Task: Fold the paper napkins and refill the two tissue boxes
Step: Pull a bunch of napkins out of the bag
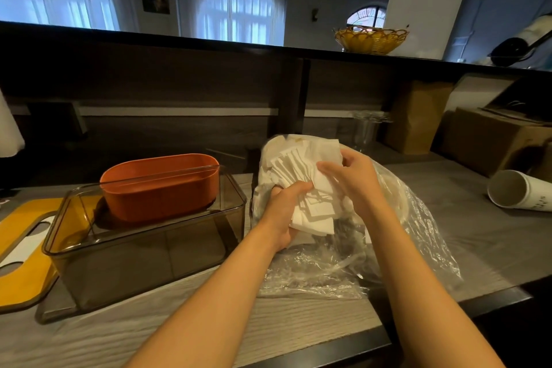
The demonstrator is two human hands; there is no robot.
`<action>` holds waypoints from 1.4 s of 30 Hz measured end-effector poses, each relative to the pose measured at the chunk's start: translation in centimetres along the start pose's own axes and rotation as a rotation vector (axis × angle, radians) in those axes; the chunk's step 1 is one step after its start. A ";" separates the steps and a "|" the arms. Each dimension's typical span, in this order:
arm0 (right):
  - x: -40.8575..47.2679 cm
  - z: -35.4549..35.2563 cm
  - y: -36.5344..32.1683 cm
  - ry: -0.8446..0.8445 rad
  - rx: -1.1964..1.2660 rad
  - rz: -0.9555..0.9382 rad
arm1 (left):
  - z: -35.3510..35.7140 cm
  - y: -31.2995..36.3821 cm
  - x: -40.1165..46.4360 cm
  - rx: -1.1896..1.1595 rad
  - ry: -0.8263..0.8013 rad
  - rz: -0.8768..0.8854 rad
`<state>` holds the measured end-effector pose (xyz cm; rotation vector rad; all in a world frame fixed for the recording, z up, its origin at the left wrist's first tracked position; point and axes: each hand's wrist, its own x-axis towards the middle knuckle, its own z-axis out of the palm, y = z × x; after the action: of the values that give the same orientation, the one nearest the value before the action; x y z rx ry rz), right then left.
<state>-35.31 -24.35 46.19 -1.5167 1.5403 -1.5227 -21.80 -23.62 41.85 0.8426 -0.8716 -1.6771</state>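
Curtained arched windows [239, 9], white pillar [427, 0], dim room.

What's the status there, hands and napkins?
Left hand and right hand both gripping the napkin stack over the plastic bag. Orange box and clear box open, unfilled. Nothing blocking.

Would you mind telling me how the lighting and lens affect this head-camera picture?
Head view: wide-angle bending curves the counter ledge; bright windows wash out while the shelf beneath stays dim; the plastic bag glints; the napkins in both hands look slightly soft.
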 end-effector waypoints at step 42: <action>-0.3 0.7 -0.4 0.014 0.080 0.076 | 0.4 0.0 -1.0 -0.104 -0.024 0.153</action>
<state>-34.45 -24.28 46.27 -1.3902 1.5083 -1.5361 -21.89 -22.64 42.18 0.6689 -0.8365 -1.5869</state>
